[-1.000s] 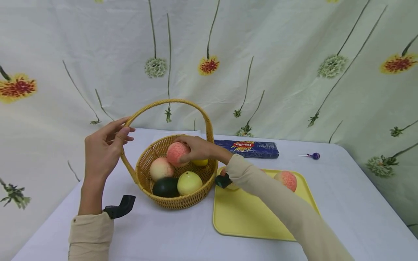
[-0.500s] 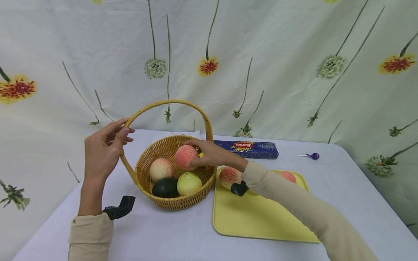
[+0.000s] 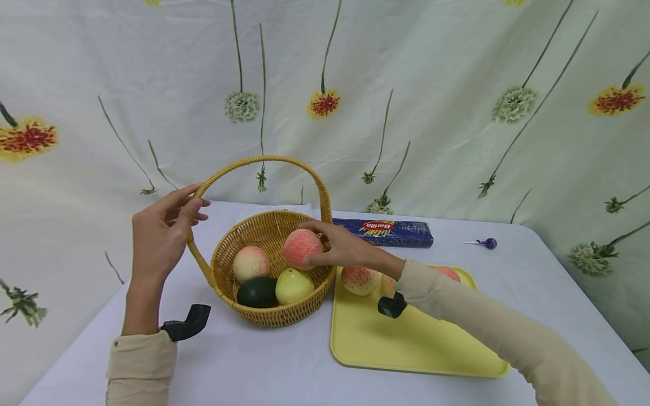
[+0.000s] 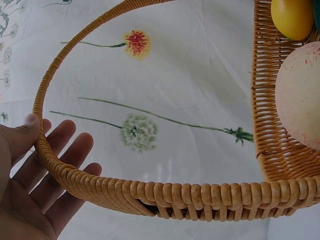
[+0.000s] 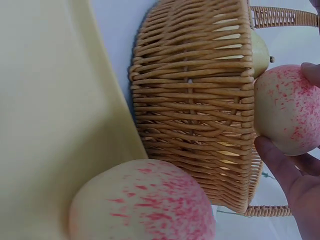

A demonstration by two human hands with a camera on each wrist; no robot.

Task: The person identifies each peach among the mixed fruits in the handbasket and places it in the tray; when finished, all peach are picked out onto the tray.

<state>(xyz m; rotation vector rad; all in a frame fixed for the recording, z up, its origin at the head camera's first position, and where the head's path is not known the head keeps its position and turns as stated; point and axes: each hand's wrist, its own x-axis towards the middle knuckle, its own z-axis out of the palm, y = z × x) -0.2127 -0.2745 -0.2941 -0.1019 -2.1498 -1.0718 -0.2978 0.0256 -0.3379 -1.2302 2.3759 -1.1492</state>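
A white cloth printed with long-stemmed flowers fills the back of my head-camera feed, above a table covered in white. On the table I see a yellow tray and, beside it on the left, a round basket of honey-brown wicker with a tall arched handle.

The left hand pinches the handle's left side between thumb and fingers. The right hand is clamped on a peach, thumb and fingers curled round it. That peach is round, coral pink in the head view; my right wrist view shows cream skin flecked with deep pink. It sits within the basket's outline, toward the right rim, just beside a pale green fruit; I cannot tell whether they touch. A paler peach and a smooth, dark green fruit lie to the left in the basket.

Compared with one second earlier, the right hand and its peach have shifted from mid-basket toward the right. A red-speckled peach on the tray, mostly covered by the wrist then, now shows. The left hand and basket stay as they were.
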